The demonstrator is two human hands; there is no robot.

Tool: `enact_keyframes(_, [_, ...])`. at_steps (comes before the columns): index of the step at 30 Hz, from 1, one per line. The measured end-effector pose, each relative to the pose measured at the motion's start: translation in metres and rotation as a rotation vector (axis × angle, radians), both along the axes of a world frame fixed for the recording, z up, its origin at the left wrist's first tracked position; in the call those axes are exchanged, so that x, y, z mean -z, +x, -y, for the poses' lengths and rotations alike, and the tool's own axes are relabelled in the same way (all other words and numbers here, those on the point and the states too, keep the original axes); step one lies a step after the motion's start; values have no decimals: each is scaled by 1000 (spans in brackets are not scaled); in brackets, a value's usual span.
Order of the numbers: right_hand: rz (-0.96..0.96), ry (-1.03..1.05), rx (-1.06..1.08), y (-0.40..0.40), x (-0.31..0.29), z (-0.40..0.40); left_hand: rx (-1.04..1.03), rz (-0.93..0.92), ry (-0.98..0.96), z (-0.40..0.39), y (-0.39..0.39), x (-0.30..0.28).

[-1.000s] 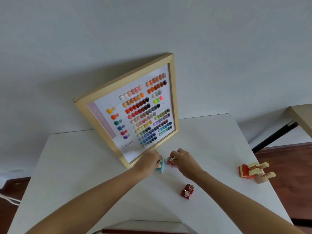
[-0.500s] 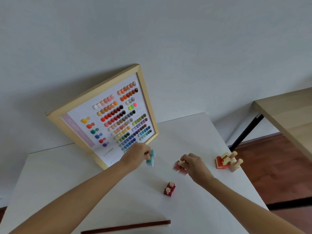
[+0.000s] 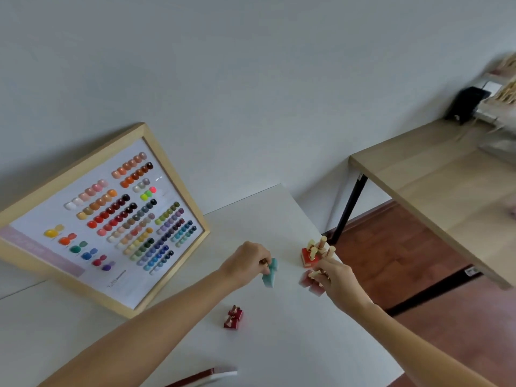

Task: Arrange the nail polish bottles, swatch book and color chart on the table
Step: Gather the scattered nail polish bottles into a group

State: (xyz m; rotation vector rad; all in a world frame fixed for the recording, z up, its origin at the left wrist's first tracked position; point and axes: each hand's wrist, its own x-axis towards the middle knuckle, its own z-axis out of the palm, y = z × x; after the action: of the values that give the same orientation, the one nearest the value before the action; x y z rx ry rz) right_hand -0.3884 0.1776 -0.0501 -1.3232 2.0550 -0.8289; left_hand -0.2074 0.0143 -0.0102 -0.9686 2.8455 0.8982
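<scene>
Swatch book [image 3: 206,377] cut off at bottom edge. Dark red bottles [image 3: 233,317] beyond. Left hand [image 3: 245,263] pinching teal bottles [image 3: 271,273]; right hand [image 3: 333,277] closed on blurred pink bottles [image 3: 310,282]. Red cluster [image 3: 314,254] behind. Color chart [image 3: 111,219] leaning against wall.

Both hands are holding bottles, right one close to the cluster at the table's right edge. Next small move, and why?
Probably set the pink bottles in the right hand down beside the bottle cluster near the table edge. That hand is already next to the group, so it is the shortest placement. The left hand holds the teal bottles farther off; they could follow, then the dark red pair.
</scene>
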Motion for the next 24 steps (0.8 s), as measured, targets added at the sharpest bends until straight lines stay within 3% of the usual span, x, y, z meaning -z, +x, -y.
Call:
enact_keyframes(12, [-156, 131, 77, -56, 12, -31, 207, 101, 0, -40, -83, 32])
enact_keyframes(24, [-194, 174, 69, -60, 17, -8, 208, 150, -89, -49, -111, 49])
